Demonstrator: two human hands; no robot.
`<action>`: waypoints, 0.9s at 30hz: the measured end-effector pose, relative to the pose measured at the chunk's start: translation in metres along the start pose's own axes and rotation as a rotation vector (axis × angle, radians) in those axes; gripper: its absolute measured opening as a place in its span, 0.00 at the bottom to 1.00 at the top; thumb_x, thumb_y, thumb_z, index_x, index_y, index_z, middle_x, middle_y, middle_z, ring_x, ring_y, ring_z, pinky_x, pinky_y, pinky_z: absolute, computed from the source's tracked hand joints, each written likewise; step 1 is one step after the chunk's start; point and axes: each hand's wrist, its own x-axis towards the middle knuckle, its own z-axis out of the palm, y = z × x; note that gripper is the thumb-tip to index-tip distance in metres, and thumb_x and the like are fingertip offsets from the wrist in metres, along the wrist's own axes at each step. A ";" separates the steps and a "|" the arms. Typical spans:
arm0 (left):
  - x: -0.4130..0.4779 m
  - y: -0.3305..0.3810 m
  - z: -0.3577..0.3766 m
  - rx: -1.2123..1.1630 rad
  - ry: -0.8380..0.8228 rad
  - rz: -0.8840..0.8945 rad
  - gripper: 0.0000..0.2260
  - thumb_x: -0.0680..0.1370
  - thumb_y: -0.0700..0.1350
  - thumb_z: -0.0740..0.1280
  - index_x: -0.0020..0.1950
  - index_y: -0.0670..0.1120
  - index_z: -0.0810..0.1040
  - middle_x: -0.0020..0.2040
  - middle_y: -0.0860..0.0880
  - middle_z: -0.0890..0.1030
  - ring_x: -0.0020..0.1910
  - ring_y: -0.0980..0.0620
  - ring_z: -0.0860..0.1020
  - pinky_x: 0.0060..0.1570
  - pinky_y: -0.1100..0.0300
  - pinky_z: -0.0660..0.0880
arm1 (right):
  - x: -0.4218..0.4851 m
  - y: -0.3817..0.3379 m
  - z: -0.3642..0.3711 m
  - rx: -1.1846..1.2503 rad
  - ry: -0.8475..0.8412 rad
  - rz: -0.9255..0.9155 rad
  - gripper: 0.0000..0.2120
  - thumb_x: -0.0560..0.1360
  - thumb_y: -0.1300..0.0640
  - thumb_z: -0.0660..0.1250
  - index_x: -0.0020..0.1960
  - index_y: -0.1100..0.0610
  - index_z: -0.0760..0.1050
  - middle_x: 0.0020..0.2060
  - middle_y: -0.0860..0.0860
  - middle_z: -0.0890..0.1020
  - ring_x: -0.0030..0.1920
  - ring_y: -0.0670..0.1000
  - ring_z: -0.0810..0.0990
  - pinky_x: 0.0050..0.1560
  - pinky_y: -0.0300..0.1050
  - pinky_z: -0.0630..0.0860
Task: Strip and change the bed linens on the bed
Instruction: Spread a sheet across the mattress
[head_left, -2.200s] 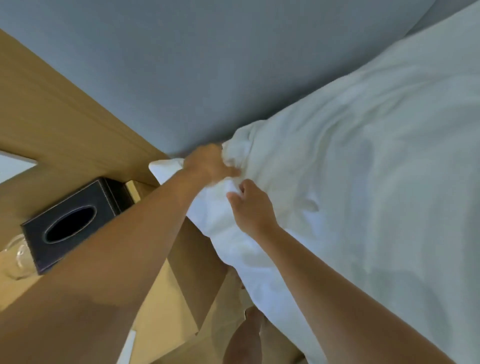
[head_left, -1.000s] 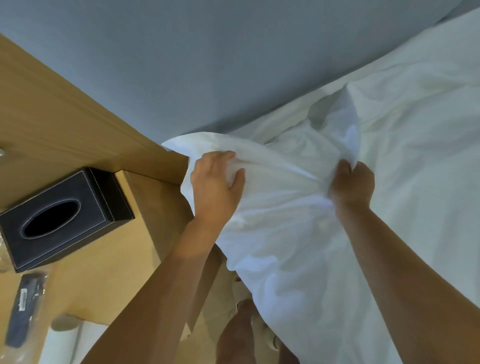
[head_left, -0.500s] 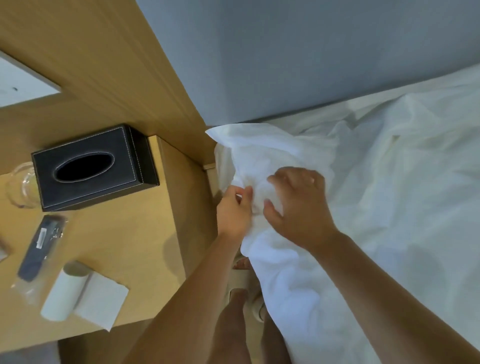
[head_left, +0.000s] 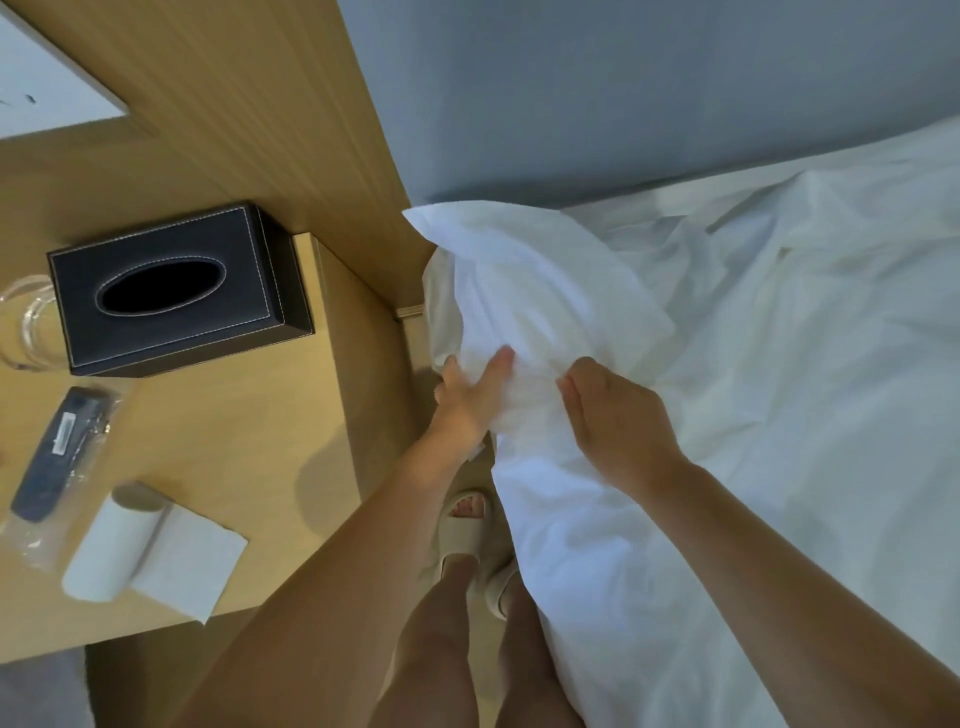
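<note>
A white sheet (head_left: 540, 291) is bunched up at the bed's head corner, beside the grey headboard (head_left: 623, 93). More wrinkled white linen (head_left: 805, 374) covers the bed to the right and hangs over its near side. My left hand (head_left: 470, 397) lies against the left side of the bunched corner with straight fingers and the thumb over the cloth. My right hand (head_left: 613, 415) has its fingers curled into the fabric just right of that, gripping a fold.
A wooden nightstand (head_left: 249, 447) stands close on the left with a black tissue box (head_left: 171, 288), a glass (head_left: 28, 322), a bagged remote (head_left: 57, 452) and a paper roll (head_left: 119, 545). My sandalled feet (head_left: 467, 530) stand in the narrow gap between nightstand and bed.
The view has tilted down toward the floor. Both hands came together low on the bunched sheet corner, and my left hand's fingers have straightened against the cloth.
</note>
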 end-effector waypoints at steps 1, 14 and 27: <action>0.001 0.002 -0.002 -0.054 -0.002 -0.008 0.37 0.71 0.66 0.65 0.73 0.46 0.61 0.63 0.47 0.72 0.59 0.45 0.75 0.56 0.50 0.74 | -0.002 0.002 -0.003 -0.034 0.030 -0.024 0.13 0.77 0.59 0.61 0.36 0.64 0.71 0.24 0.54 0.73 0.21 0.55 0.72 0.22 0.38 0.60; -0.059 -0.067 0.006 0.109 -0.006 0.264 0.21 0.81 0.52 0.57 0.27 0.52 0.68 0.24 0.56 0.70 0.28 0.57 0.69 0.34 0.59 0.66 | 0.015 -0.004 -0.002 -0.029 -0.064 -0.135 0.22 0.75 0.52 0.61 0.26 0.55 0.58 0.19 0.51 0.65 0.22 0.52 0.64 0.26 0.36 0.52; -0.061 -0.064 0.013 0.410 0.036 0.341 0.17 0.83 0.50 0.52 0.46 0.42 0.76 0.37 0.48 0.79 0.41 0.50 0.78 0.41 0.57 0.73 | -0.005 0.044 0.004 -0.097 -0.419 0.259 0.21 0.76 0.40 0.54 0.31 0.52 0.66 0.27 0.46 0.71 0.28 0.48 0.69 0.32 0.43 0.62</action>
